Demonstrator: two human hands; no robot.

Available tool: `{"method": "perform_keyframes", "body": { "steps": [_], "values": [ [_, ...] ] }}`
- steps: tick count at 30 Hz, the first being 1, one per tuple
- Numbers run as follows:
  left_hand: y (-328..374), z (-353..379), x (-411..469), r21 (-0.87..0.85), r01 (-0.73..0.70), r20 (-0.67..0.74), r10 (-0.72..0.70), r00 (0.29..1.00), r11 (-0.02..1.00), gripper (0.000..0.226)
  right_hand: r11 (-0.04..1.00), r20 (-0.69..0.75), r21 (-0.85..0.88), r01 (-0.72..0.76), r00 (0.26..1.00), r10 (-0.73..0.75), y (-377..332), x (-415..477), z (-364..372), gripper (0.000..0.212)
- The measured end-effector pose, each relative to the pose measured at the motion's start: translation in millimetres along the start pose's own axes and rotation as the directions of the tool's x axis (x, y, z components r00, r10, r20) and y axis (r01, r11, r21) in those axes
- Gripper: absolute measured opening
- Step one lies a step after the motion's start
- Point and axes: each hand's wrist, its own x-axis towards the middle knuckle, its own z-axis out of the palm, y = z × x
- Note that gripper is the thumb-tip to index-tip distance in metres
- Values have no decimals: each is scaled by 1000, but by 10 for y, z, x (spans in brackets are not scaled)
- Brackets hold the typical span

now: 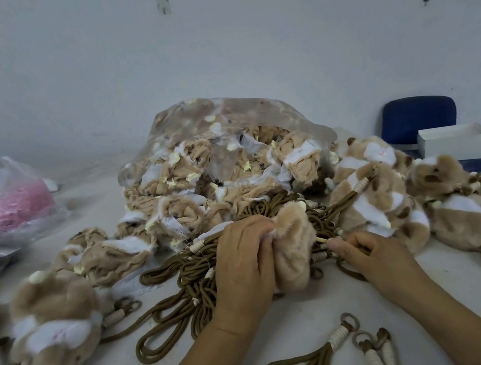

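Observation:
My left hand [242, 265] grips a tan plush toy skin [293, 250] at the table's centre, fingers curled round its left side. My right hand [370, 251] pinches a thin pale stick [321, 239] whose tip points into the plush. Under both hands lies a tangle of brown cords [185, 275] with cream-wrapped ends. A clear plastic bag [227, 152] behind them spills several unturned tan and white plush skins.
Finished tan and white plush toys lie at the left [55, 324] and right [378, 206]. Loose cord loops with rings [333, 349] sit near the front edge. A pink-filled bag [11, 203] is at far left; a blue chair [417, 119] and white box [453, 141] stand at right.

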Motion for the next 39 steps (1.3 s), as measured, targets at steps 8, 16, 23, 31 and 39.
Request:
{"method": "perform_keyframes", "body": {
  "steps": [8,16,23,31,39],
  "values": [
    [-6,-6,3,-10,2,44,-2,999,1000,25,1000,15,24,14,1000,-14,-17,-4,-21,56],
    [15,-2,40,-16,-32,49,33,998,999,27,999,-14,48,-9,1000,10,-61,-23,-17,61],
    [24,1,65,17,-83,21,82,996,996,24,993,-37,109,-46,998,50,-116,-43,14,57],
    [112,-52,75,-71,-66,142,76,987,995,33,983,-13,179,-41,999,44,-150,-71,66,56],
    [286,4,50,-105,-137,191,155,969,985,35,963,9,264,-61,998,61,-180,-87,207,42]
  ]
}}
